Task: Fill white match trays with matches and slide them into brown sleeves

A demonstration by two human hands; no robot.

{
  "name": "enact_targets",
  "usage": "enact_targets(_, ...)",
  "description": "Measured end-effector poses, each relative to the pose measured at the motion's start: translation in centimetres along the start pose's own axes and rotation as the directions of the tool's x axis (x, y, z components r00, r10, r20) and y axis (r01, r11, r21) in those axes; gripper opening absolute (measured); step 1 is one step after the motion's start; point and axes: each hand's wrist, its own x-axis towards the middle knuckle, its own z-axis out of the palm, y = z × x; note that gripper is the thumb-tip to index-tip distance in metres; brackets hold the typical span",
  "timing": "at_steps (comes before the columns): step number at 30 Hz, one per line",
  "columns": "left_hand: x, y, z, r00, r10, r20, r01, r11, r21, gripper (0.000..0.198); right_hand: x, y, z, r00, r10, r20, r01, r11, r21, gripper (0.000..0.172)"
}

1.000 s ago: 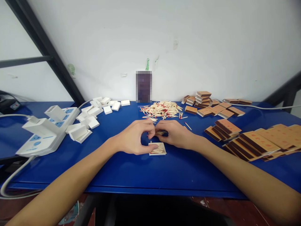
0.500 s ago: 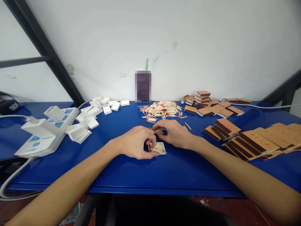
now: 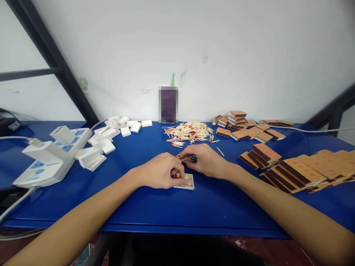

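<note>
A small white matchbox tray [image 3: 192,181] lies on the blue table, partly filled with matches. Over its left side is my left hand [image 3: 162,170], thumb and fingers closed round some matches in the tray; the fingertips hide part of them. My right hand [image 3: 206,161] is just behind the tray, pinching a small bunch of matches [image 3: 188,159] between thumb and fingers. The two hands nearly touch where this bunch is. Beyond them spreads a loose heap of red-tipped matches [image 3: 191,132], with a single match [image 3: 220,151] lying to its right.
White trays [image 3: 104,138] are scattered at the left, beside a white power strip [image 3: 52,162] with plugs and cables. Brown matchbox sleeves [image 3: 302,170] lie in rows at the right, and more sleeves [image 3: 237,120] are piled at the back. A blurred dark panel [image 3: 168,105] stands against the wall.
My left fingers have come lower over the tray and cover more of its matches. My right hand still holds its bunch. The whole view has shifted slightly.
</note>
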Motion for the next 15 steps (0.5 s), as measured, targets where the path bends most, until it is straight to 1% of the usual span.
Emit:
enact_targets(3,-0.1,0.0,0.1,0.999,0.006,-0.050,-0.005,1.000,0.025,0.017,0.0,0.1,-0.5,1.000,0.005,-0.005,-0.005,1.000,-0.009,0.020)
enact_targets(5,-0.3,-0.1,0.0,0.992,0.026,-0.126,-0.023,0.999,0.024,0.022,-0.1,0.0,-1.1,1.000,0.015,-0.019,-0.015,1.000,-0.001,0.020)
enact_targets(6,-0.3,-0.2,-0.2,0.982,0.032,-0.185,-0.029,0.999,0.018,0.026,-0.1,-0.2,-1.5,0.999,0.021,-0.028,-0.020,1.000,0.010,0.019)
enact_targets(8,-0.5,-0.7,-0.7,0.942,0.010,-0.337,-0.006,1.000,0.013,0.035,-0.3,-0.8,-2.2,0.999,0.023,-0.033,-0.021,0.998,0.052,0.018)
enact_targets(10,-0.6,-1.4,-1.5,0.875,-0.048,-0.481,0.080,0.996,0.046,0.040,-0.7,-1.8,-2.7,1.000,-0.002,-0.013,0.003,0.993,0.115,0.016)
enact_targets(11,-0.7,-1.9,-1.9,0.865,-0.067,-0.497,0.125,0.989,0.084,0.035,-0.9,-2.4,-2.8,1.000,-0.017,0.006,0.016,0.990,0.141,0.015)
enact_targets(12,-0.7,-2.4,-2.3,0.882,-0.074,-0.466,0.163,0.975,0.153,0.024,-1.1,-3.1,-2.9,0.999,-0.027,0.037,0.021,0.987,0.159,0.014)
enact_targets(13,-0.8,-2.9,-2.6,0.906,-0.057,-0.418,0.175,0.953,0.247,0.014,-1.2,-3.7,-2.9,0.996,-0.034,0.080,0.020,0.986,0.166,0.014)
enact_targets(14,-0.9,-3.4,-2.8,0.936,-0.042,-0.350,0.166,0.928,0.333,0.018,-1.4,-4.3,-2.8,0.991,-0.041,0.127,0.020,0.987,0.158,0.014)
enact_targets(15,-1.0,-3.8,-3.0,0.962,-0.040,-0.269,0.147,0.909,0.390,0.023,-1.6,-4.8,-2.6,0.988,-0.019,0.151,0.000,0.992,0.129,0.016)
